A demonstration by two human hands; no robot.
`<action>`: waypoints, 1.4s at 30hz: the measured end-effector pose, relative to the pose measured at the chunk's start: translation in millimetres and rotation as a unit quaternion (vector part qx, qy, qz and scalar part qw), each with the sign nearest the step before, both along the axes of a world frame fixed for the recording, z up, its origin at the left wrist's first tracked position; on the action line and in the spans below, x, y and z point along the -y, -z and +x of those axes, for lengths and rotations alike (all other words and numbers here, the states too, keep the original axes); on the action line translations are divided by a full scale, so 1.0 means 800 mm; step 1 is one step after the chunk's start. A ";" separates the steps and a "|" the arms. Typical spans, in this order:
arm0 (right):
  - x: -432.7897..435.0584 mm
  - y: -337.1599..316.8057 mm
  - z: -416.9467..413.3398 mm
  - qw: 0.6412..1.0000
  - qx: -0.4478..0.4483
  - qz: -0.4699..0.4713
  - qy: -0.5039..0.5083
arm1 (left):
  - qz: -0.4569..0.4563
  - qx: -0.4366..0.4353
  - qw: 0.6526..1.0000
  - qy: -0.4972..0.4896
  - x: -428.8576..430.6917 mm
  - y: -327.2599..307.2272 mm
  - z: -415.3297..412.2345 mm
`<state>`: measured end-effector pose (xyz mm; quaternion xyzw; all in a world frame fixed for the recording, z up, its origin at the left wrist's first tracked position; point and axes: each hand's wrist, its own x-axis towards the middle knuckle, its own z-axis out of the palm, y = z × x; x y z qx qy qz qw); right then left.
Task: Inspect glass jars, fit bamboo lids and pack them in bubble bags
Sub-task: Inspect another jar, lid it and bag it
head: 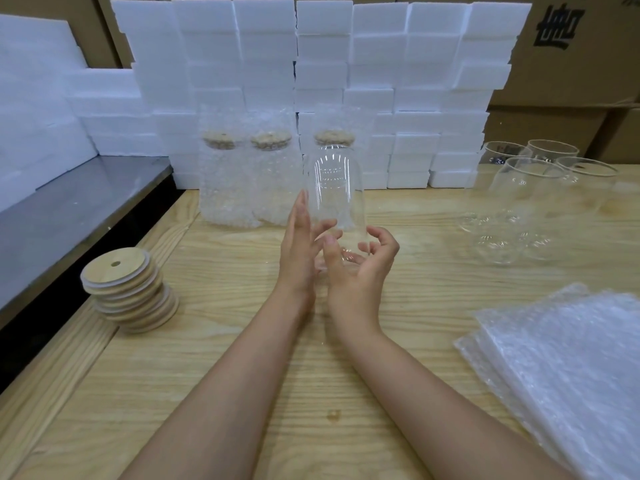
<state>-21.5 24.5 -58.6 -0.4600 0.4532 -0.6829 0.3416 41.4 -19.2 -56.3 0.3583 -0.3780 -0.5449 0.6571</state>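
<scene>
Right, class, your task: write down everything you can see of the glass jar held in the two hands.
The glass jar is clear, smooth and cylindrical, rounded at its upper end, with no lid or bag on it. It is held roughly upright above the wooden table. The right hand curls round its lower end; the left hand lies with straight fingers against its side. Which end is the mouth cannot be told.

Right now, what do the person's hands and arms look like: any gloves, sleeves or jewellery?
Left hand and right hand are bare, ungloved. Left forearm and right forearm are uncovered to the frame's edge; no sleeve shows. No ring, watch or wristband is visible.
</scene>
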 end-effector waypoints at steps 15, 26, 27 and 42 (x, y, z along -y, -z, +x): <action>0.015 0.010 0.000 0.973 0.209 0.087 -0.039 | 0.031 -0.026 0.992 0.118 0.002 0.003 0.002; 0.007 0.004 -0.001 0.997 0.064 0.033 -0.002 | 0.001 -0.026 0.999 0.033 0.005 0.006 0.011; 0.003 0.001 0.001 0.999 0.039 0.021 -0.010 | 0.005 -0.027 0.999 0.033 0.006 0.007 0.012; 0.010 0.007 0.003 0.986 0.135 0.046 -0.086 | 0.028 -0.062 0.994 0.084 0.007 0.011 0.010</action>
